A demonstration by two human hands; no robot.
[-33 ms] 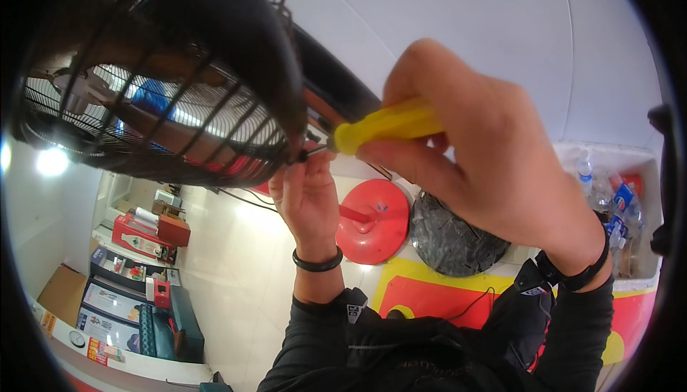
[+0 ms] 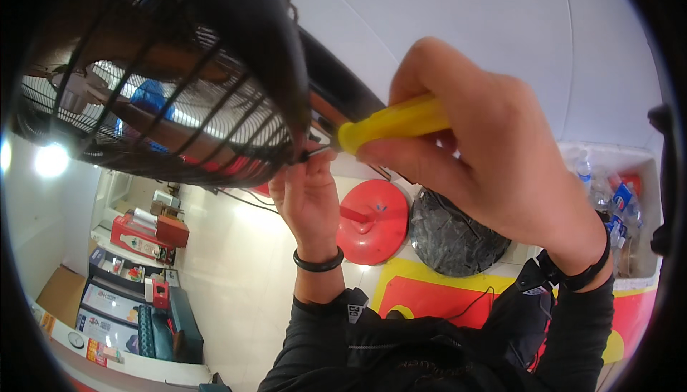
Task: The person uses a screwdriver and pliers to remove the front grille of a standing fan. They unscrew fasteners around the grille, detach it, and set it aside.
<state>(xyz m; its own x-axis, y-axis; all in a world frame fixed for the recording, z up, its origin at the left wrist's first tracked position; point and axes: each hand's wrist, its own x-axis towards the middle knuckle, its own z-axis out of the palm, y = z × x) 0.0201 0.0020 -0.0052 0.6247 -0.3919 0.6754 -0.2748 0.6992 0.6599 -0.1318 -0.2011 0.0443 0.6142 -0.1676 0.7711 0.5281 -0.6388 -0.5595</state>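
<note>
Nothing has shifted: right hand (image 2: 494, 156) still grips the yellow-handled screwdriver (image 2: 393, 124) at the black wire fan guard (image 2: 179, 127), left hand (image 2: 308, 195) pinching the rim beneath; work continues.

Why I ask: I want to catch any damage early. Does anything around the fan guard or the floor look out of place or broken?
Nothing looks damaged. The right hand holds a yellow-handled screwdriver at the rim of the black wire fan guard, where the left hand pinches. A red round base lies on the floor below.
</note>
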